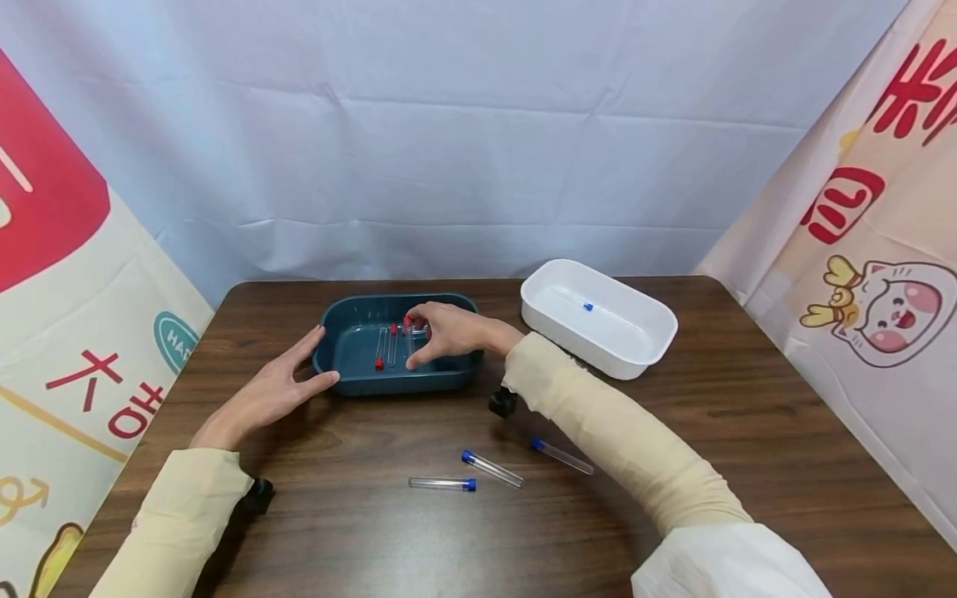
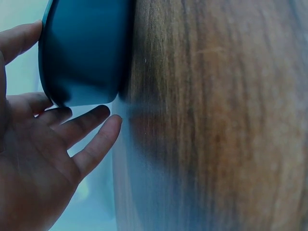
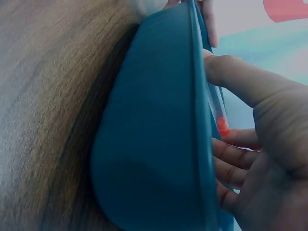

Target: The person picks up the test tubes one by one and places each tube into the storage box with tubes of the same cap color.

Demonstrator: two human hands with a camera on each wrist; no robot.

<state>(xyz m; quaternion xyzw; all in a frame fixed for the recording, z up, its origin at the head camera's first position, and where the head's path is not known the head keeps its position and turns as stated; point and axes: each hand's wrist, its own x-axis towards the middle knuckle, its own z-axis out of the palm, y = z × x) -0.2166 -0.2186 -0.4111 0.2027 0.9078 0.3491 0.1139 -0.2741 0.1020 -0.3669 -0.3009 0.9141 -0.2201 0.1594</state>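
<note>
A dark teal basin (image 1: 396, 386) stands at the back left of the table, with several red-capped clear test tubes (image 1: 392, 345) lying inside. Over its right part, my right hand (image 1: 452, 328) holds another red-capped test tube (image 3: 219, 113) between thumb and fingers, the thumb near the lower end and the fingers by the cap. My left hand (image 1: 277, 386) rests against the basin's left end with spread, mostly straight fingers; its thumb and forefinger touch the rim. Three blue-capped test tubes (image 1: 443, 484) lie on the table in front of the basin.
To the right of the basin stands a white tub (image 1: 620, 361) with a blue cap (image 1: 588, 306) visible inside. A pale cloth (image 1: 478, 166) hangs behind the wooden table (image 1: 359, 515). Printed cloths hang at both sides.
</note>
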